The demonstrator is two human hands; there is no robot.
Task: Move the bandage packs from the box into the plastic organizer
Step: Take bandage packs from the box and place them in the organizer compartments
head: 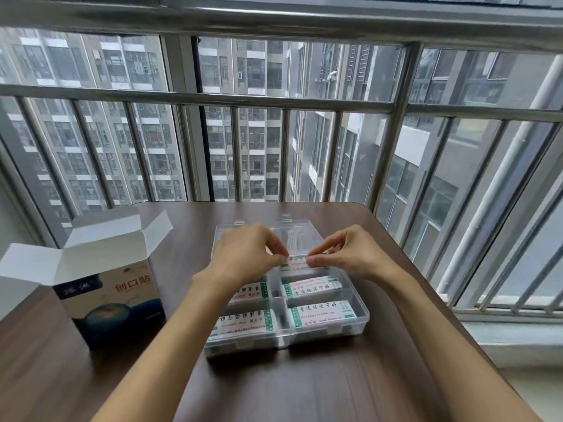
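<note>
Both hands (297, 254) pinch one bandage pack (298, 263), seemingly over the organizer (362, 318).

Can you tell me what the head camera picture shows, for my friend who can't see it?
Two hands, left hand and right hand, pinch one bandage pack over a clear plastic organizer already holding four packs. An open cardboard box stands to its left on the brown table by a barred window.
</note>
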